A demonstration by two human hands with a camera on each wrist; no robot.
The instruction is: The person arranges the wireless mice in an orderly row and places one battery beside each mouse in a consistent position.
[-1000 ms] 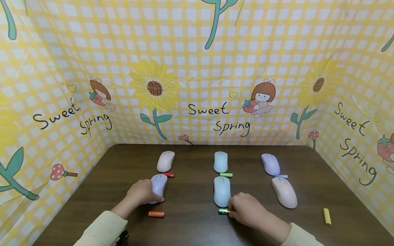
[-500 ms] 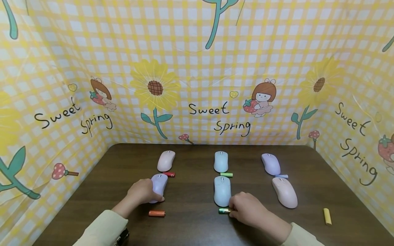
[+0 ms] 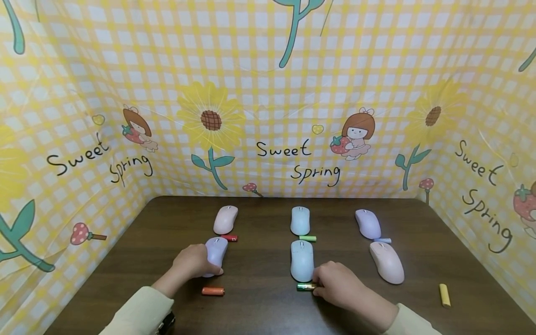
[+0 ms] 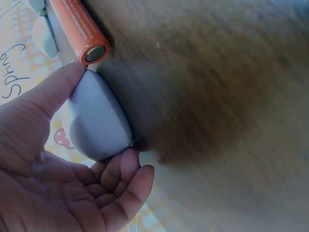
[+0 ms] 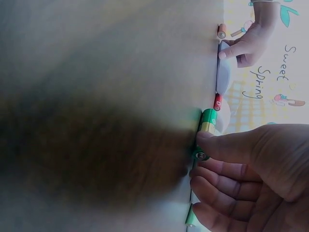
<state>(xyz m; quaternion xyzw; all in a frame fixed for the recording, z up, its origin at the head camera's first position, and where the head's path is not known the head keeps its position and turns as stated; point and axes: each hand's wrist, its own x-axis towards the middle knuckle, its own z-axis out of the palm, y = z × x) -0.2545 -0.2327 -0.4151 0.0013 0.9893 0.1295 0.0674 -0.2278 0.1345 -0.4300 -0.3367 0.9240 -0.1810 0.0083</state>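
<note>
My left hand (image 3: 191, 261) grips the purple computer mouse (image 3: 216, 251) at the front left, thumb at its near end. In the left wrist view, the thumb and fingertips hold opposite ends of this mouse (image 4: 99, 116), which rests on the table. An orange battery (image 3: 213, 291) lies just in front of it. My right hand (image 3: 340, 284) pinches a green and gold battery (image 3: 305, 287) lying at the near end of the front blue mouse (image 3: 302, 260). In the right wrist view, my thumb covers part of that battery (image 5: 209, 117), and the other fingers are curled behind.
Behind stand a pink mouse (image 3: 225, 219), a blue mouse (image 3: 300, 220) and a purple mouse (image 3: 368, 224). Red (image 3: 230, 238), light green (image 3: 308, 238) and pale blue (image 3: 383, 240) batteries lie between the rows. At right are a pink mouse (image 3: 387, 263) and a yellow battery (image 3: 445, 295).
Slightly more of the green battery shows beside my right fingers, which have shifted a touch to the right. My left hand and the mice have stayed put.
</note>
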